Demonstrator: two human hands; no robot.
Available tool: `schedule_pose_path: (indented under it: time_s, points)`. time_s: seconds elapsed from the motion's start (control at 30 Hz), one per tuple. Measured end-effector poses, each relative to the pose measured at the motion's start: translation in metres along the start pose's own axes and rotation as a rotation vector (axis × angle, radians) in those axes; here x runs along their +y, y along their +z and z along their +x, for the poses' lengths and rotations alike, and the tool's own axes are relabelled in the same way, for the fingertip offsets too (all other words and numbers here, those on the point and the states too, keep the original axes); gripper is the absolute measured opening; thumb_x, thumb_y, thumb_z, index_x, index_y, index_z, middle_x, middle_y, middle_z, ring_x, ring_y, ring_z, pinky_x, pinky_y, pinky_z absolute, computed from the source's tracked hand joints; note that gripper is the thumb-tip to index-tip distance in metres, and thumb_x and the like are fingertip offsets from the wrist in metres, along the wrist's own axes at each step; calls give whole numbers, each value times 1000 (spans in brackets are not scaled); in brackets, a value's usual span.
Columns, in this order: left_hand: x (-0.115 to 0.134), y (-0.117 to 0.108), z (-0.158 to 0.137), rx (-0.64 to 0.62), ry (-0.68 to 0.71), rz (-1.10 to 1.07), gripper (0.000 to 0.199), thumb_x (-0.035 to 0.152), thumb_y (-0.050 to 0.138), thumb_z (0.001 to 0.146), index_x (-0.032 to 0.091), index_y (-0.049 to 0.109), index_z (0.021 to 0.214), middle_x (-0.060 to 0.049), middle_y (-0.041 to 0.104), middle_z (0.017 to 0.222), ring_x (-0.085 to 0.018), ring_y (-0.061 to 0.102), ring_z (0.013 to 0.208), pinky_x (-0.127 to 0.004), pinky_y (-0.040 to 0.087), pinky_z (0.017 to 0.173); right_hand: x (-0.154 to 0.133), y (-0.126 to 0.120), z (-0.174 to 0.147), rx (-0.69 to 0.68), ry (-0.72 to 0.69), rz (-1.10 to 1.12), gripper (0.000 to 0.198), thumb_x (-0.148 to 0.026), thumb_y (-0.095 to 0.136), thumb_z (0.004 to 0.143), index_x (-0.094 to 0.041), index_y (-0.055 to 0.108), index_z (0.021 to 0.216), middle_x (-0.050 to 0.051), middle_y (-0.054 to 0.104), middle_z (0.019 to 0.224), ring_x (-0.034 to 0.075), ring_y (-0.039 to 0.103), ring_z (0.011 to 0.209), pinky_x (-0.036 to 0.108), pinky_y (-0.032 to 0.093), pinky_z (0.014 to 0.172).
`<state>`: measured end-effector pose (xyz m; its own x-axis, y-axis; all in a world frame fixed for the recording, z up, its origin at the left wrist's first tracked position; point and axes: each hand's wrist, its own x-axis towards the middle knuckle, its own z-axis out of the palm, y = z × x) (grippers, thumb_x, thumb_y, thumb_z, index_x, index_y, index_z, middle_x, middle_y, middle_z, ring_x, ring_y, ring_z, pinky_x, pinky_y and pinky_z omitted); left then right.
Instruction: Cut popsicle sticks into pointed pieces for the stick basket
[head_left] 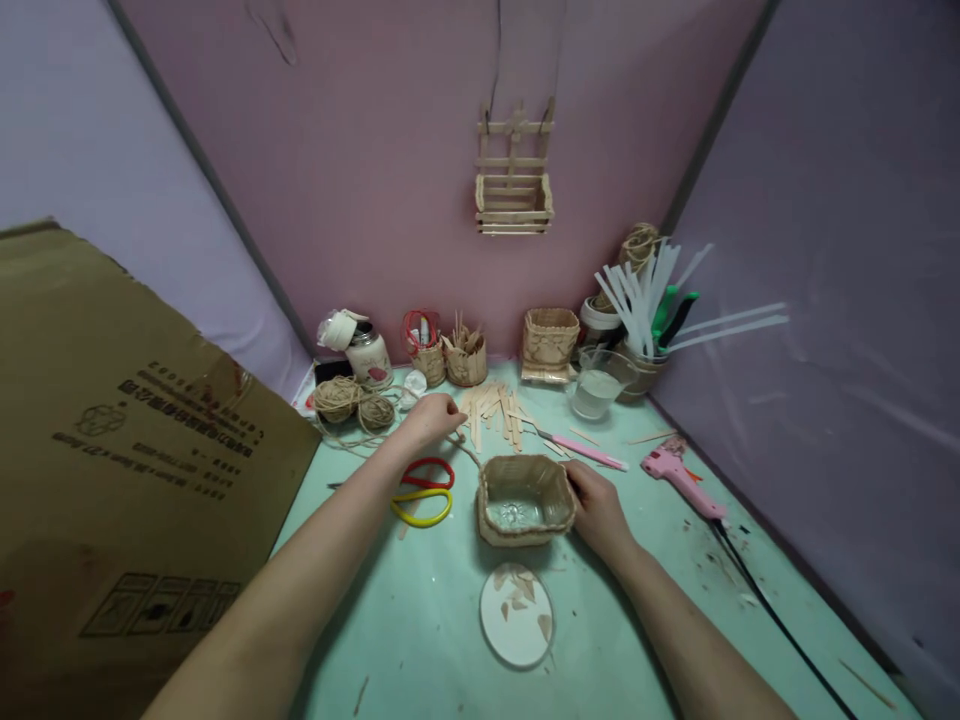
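A small box made of craft sticks, trimmed with twine round its rim, sits at the middle of the table. At its right wall, my right hand is closed on the side. A strand of twine runs from the box's back left corner up to my left hand, whose fingers are pinched on it. Under my left forearm lie scissors with one red and one yellow handle. In front of the box is a white round lid bearing several wood scraps.
Loose craft sticks and a pink craft knife lie behind the box. To the right is a pink glue gun with its cord. Twine balls and a cardboard box are at left; a glass bowl stands at back right.
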<state>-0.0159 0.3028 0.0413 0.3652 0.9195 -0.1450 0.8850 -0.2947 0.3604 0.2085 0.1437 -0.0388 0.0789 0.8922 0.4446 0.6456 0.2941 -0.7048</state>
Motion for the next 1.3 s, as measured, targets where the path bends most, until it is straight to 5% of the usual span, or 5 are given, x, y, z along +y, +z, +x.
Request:
schedule_pose_path:
  time_s: [0.3, 0.67, 0.97, 1.17, 1.3]
  points:
    - [42, 36, 19, -116, -184, 222, 34, 33, 56, 89, 16, 55, 119, -10, 57, 120, -21, 59, 102, -42, 51, 85, -7, -3, -1, 21, 16, 134, 21, -28, 46, 91, -21, 65, 86, 5, 69, 80, 20, 63, 73, 30, 49, 68]
    - [33, 0, -3, -198, -252, 244, 34, 33, 56, 89, 17, 55, 119, -9, 57, 119, -22, 59, 102, -41, 51, 85, 0, -19, 4, 95, 104, 174, 25, -34, 46, 91, -19, 65, 84, 5, 69, 76, 19, 61, 67, 29, 46, 63]
    - [38, 16, -24, 207, -70, -4, 19, 23, 56, 84, 13, 67, 96, -8, 67, 98, -21, 60, 97, -34, 45, 89, 10, -15, 4, 34, 112, 93, 26, -32, 46, 89, -17, 67, 85, 5, 69, 78, 19, 58, 71, 28, 42, 69]
    - [32, 43, -114, 656, 11, -233, 24, 18, 44, 84, 13, 61, 100, -6, 66, 92, -15, 59, 83, -26, 45, 77, 12, -15, 4, 19, 63, 63, 27, -29, 45, 87, -16, 69, 88, 8, 70, 81, 19, 59, 71, 28, 42, 68]
    - [29, 81, -167, 809, 92, -331, 14, 20, 47, 84, 17, 60, 89, -4, 65, 86, -14, 57, 78, -26, 45, 72, 12, -15, 6, 27, 42, 54, 30, -31, 44, 88, -15, 68, 89, 9, 71, 83, 20, 59, 72, 30, 42, 69]
